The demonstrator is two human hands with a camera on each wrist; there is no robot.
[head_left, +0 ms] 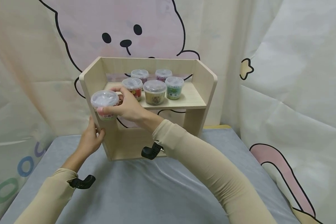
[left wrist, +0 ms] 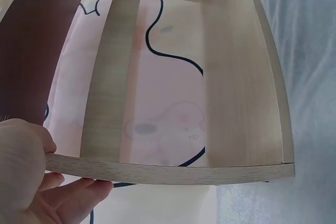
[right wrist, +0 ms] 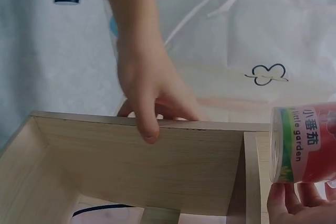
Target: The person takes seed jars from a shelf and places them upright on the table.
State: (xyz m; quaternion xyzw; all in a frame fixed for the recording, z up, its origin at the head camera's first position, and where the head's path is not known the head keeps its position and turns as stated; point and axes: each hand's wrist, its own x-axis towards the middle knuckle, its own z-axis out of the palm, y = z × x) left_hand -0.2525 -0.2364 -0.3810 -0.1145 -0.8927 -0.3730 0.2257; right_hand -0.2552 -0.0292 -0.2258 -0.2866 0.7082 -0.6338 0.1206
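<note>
In the head view, my right hand (head_left: 130, 107) grips a small plastic cup (head_left: 104, 99) with a clear lid, thumb on the near side. This cup is upright and overlaps the front edge of the left side panel. Its red, green and pink label reads "little garden" in the right wrist view, where my right fingers (right wrist: 299, 203) show against its side. My left hand (head_left: 89, 140) pinches the left side panel of a light wooden shelf (head_left: 200, 98), its thumb on the inner face (right wrist: 149, 129) and the other fingers outside.
Several lidded cups stand on the upper board, among them a yellowish one (head_left: 155, 92), a green one (head_left: 174, 88) and a red-labelled one (head_left: 133, 88). The shelf stands on a grey-blue cloth (head_left: 145, 189). Behind it hangs a curtain (head_left: 218, 37) with cartoon drawings.
</note>
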